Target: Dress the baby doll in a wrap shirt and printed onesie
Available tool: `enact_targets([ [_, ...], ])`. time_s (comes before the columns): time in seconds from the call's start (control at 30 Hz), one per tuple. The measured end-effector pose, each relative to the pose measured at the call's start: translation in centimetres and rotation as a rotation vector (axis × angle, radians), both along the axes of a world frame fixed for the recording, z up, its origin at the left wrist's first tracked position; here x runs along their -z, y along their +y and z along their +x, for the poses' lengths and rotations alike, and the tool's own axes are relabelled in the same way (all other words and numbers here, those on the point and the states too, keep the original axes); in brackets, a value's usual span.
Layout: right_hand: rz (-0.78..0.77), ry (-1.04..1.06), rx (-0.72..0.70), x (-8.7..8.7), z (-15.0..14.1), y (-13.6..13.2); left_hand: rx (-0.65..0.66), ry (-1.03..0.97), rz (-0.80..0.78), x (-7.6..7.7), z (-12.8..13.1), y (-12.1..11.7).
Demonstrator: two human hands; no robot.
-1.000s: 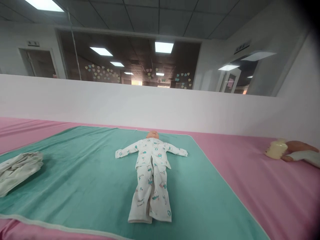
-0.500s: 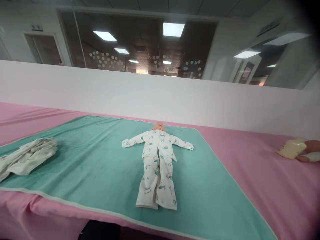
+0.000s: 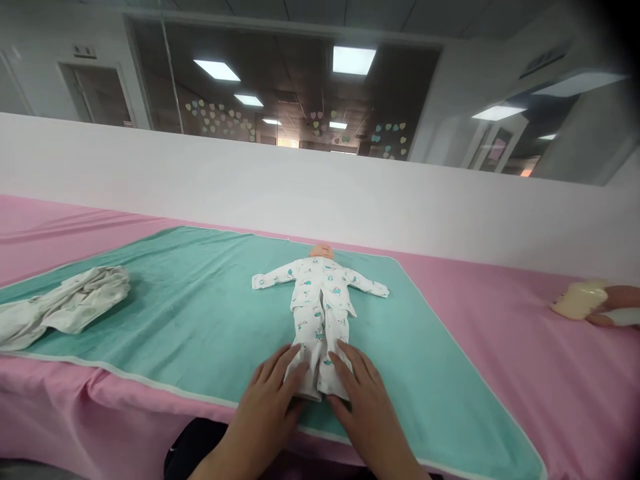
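Observation:
A baby doll [image 3: 321,251] lies on its back on a teal mat [image 3: 200,320], head toward the wall and sleeves spread out. It wears a white printed top [image 3: 327,283] and matching trousers [image 3: 310,323]. My left hand [image 3: 270,400] rests with outstretched fingers at the lower part of one trouser leg. On the other leg lie the fingers of my right hand [image 3: 365,393], stretched out too. Both thumbs are near the trouser hems. No feet show beyond the hems.
Crumpled pale printed cloth [image 3: 90,300] lies on the mat's left side. A pink sheet [image 3: 480,313] covers the table beneath. Far right, partly out of view, is another doll with a yellowish head [image 3: 580,300]. A low white wall [image 3: 300,187] with glass above stands behind.
Both my hands have come into view from below and now touch the lower trouser legs. The view has shifted slightly; the doll lies as before.

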State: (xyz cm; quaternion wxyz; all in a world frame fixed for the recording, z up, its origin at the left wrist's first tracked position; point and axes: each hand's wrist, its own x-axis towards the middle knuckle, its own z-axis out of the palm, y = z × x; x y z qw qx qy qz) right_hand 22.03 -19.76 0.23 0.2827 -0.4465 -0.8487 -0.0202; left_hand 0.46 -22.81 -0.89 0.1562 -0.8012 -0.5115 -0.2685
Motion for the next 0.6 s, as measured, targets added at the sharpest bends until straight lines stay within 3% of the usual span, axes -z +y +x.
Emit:
enact_targets([
  [0.1,0.051,-0.079,-0.018,0.8,-0.6,1.3,0.021,0.071,-0.029,-0.8,1.4,2.2],
  [0.2,0.116,-0.071,-0.116,1.4,0.3,1.8,0.088,0.128,-0.033,-1.2,1.0,2.8],
  [0.33,0.215,0.017,-0.241,1.7,1.4,1.9,0.198,0.163,0.005,-1.9,1.2,2.0],
  [0.43,0.229,0.051,-0.303,1.7,1.4,1.7,0.239,0.136,0.063,-1.5,2.1,1.3],
  [0.6,0.097,0.101,-0.419,1.4,1.7,0.9,0.335,0.134,0.081,0.1,1.6,-0.9],
])
